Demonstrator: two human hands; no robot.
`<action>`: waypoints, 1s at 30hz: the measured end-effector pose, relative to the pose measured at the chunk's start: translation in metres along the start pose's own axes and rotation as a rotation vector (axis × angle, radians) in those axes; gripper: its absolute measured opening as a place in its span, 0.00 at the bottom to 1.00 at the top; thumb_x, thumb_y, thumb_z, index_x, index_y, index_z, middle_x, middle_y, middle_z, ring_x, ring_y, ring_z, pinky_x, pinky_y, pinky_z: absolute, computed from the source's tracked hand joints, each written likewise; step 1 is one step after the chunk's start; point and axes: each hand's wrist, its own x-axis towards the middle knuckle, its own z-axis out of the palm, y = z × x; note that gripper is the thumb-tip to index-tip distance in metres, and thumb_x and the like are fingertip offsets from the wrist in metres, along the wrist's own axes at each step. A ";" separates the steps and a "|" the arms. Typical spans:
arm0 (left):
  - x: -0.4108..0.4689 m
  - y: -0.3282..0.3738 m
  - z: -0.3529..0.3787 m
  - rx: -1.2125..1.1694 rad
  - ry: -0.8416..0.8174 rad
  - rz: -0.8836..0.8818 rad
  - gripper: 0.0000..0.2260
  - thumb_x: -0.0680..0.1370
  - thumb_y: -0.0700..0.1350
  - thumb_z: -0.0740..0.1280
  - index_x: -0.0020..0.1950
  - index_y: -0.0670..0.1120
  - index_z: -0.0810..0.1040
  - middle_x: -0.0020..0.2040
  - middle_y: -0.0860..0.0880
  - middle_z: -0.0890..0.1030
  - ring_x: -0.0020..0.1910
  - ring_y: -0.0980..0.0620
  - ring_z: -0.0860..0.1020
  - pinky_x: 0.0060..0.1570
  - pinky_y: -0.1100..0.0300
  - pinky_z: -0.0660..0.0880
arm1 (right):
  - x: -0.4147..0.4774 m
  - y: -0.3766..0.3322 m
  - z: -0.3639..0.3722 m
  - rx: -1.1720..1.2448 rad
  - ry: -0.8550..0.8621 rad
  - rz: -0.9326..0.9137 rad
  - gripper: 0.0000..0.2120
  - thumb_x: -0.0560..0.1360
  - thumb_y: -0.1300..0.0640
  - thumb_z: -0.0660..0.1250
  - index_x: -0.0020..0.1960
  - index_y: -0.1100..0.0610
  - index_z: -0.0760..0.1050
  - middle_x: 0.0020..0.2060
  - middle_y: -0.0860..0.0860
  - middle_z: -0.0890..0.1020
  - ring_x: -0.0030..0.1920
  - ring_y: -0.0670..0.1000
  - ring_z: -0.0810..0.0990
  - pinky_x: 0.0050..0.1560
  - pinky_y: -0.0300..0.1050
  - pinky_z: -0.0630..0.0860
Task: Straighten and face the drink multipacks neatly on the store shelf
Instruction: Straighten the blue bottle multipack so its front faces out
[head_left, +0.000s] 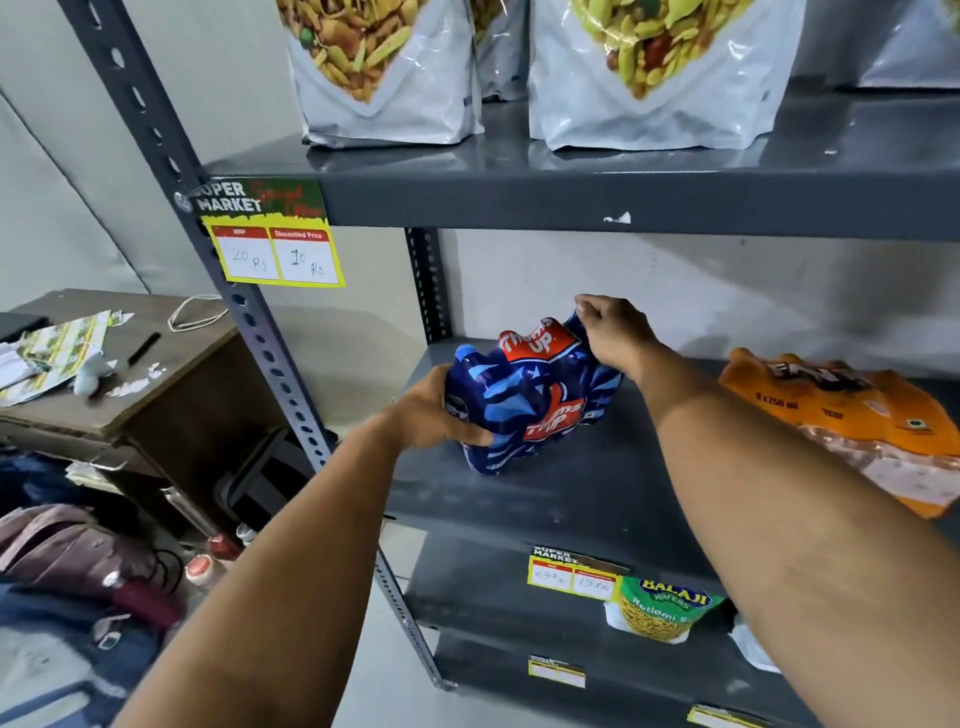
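Note:
A blue Thums Up multipack (530, 402) sits on the grey middle shelf (571, 499), near its left end. My left hand (431, 410) grips the pack's near left corner. My right hand (613, 338) pinches the wrap at the pack's far top right corner. The pack is tilted, with its red logo facing up and towards me. An orange Fanta multipack (852, 415) lies slanted on the same shelf to the right, apart from both hands.
White snack pouches (649, 93) stand on the shelf above. A price tag (275, 249) hangs at the left upright. A green Balaji packet (660, 608) lies on the shelf below. A wooden desk (119, 374) and bags stand at the left.

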 end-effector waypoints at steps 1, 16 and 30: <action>0.002 -0.002 -0.001 -0.004 -0.009 -0.009 0.49 0.58 0.46 0.84 0.74 0.46 0.63 0.64 0.48 0.78 0.63 0.46 0.76 0.66 0.45 0.73 | 0.002 -0.001 0.003 -0.016 0.008 -0.007 0.19 0.83 0.47 0.54 0.67 0.53 0.75 0.68 0.55 0.78 0.67 0.60 0.74 0.65 0.48 0.70; -0.007 -0.007 0.017 -0.248 0.051 0.045 0.42 0.64 0.45 0.82 0.72 0.49 0.64 0.63 0.48 0.79 0.63 0.46 0.78 0.59 0.50 0.77 | 0.025 -0.005 0.013 0.248 -0.100 0.059 0.17 0.82 0.51 0.60 0.68 0.53 0.76 0.67 0.54 0.79 0.64 0.55 0.77 0.65 0.50 0.74; 0.010 0.030 0.063 -0.535 0.633 -0.057 0.30 0.73 0.59 0.54 0.69 0.43 0.70 0.72 0.41 0.68 0.74 0.40 0.64 0.71 0.40 0.63 | 0.011 0.002 0.012 0.641 -0.075 0.208 0.11 0.79 0.60 0.62 0.52 0.52 0.82 0.43 0.48 0.84 0.42 0.49 0.82 0.42 0.43 0.78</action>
